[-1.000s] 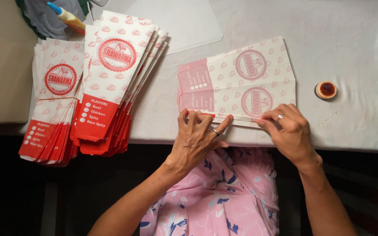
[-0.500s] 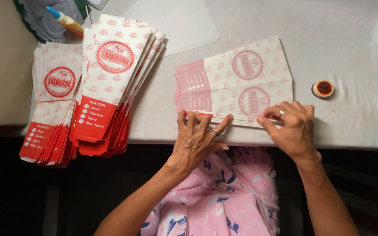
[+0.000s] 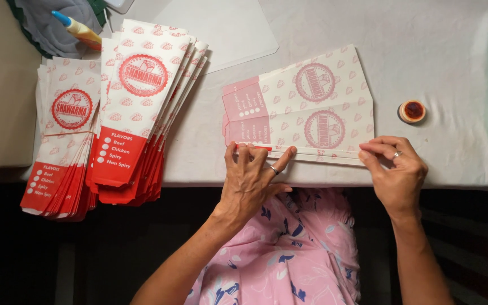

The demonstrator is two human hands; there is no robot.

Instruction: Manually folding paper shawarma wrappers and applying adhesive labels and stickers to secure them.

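Fingers of the left hand (image 3: pixel 251 176) are pressed flat on the folded edge of the paper sheet (image 3: pixel 303 107), which lies on the table (image 3: pixel 425 45). Since a moment ago, the right hand (image 3: pixel 393 169) has been moved further right along this fold, where the strip is pinched; the crease seems nearly pressed along its whole length.

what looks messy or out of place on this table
Mostly the two stacks of printed paper sleeves on the left: they are fanned unevenly and their red ends hang past the table edge. The sheet under the left hand and right hand lies a little askew. Nothing looks spilled or torn.
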